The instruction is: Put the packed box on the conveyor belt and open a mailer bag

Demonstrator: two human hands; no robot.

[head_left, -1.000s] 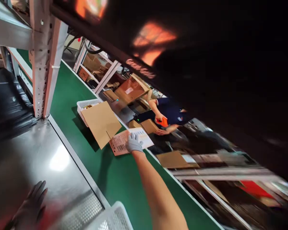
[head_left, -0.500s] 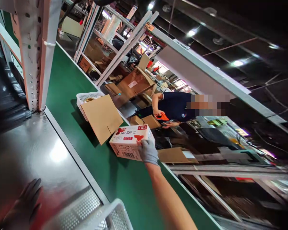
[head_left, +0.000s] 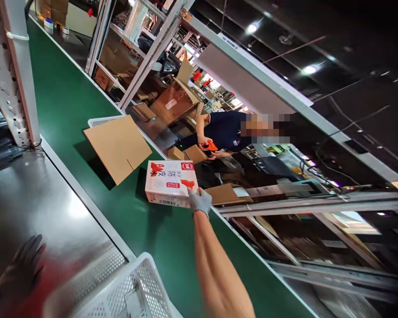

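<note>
My right hand point(head_left: 200, 201), in a grey glove, is closed on the near right corner of a white printed carton point(head_left: 164, 179) with red patterns and dark lettering. The carton is over the green conveyor belt point(head_left: 167, 247), its large printed face turned towards me; I cannot tell whether it touches the belt. Just beyond it, a flat brown cardboard piece point(head_left: 117, 148) covers most of a white perforated basket point(head_left: 101, 120). At the lower left my left hand point(head_left: 18, 267), in a darker-looking glove, is over the metal table point(head_left: 58, 212) with fingers spread, holding nothing.
Another white plastic basket point(head_left: 146, 269) stands close to me at the bottom. A metal post point(head_left: 20, 66) rises at the left. Across the belt, a co-worker point(head_left: 223, 130) holds an orange tool point(head_left: 212, 145) near brown cardboard boxes point(head_left: 195, 153). A metal frame runs along the far side.
The carton has tipped in my right hand, so more of its large printed face shows and less of its barcode side. The whole view has shifted slightly. My left hand stays spread.
</note>
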